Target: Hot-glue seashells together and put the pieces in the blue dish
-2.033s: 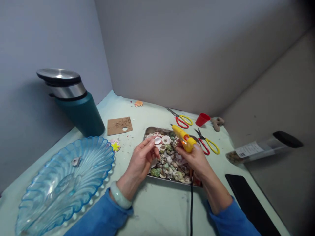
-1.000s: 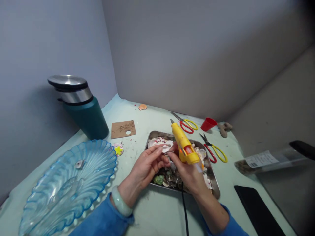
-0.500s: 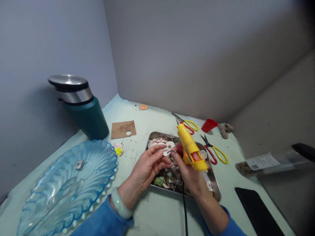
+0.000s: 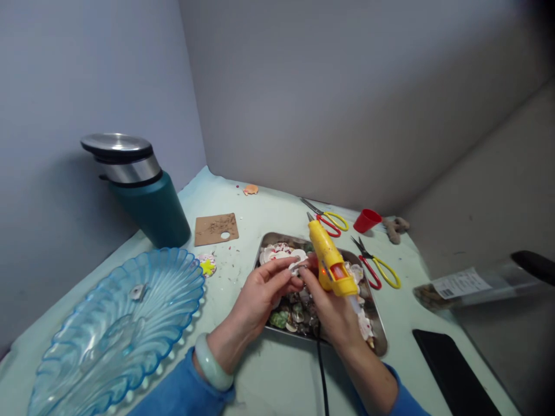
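left hand (image 4: 262,292) pinching a small white shell (image 4: 299,267) above the metal tray (image 4: 376,323); right hand (image 4: 332,309) wrapped round the yellow glue gun (image 4: 328,260). shell looks light, thin, brittle: hold its edges gently. the gun is rigid, best gripped by the handle.

Left hand (image 4: 260,294), right hand (image 4: 327,309): grips closed, fingertips meeting.

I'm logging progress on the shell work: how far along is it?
Early. Done: one small piece sits in the blue dish. In hand: the left hand pinches a pale shell, and the right hand holds the glue gun, also touching that shell. Left: the tray is full of shells.
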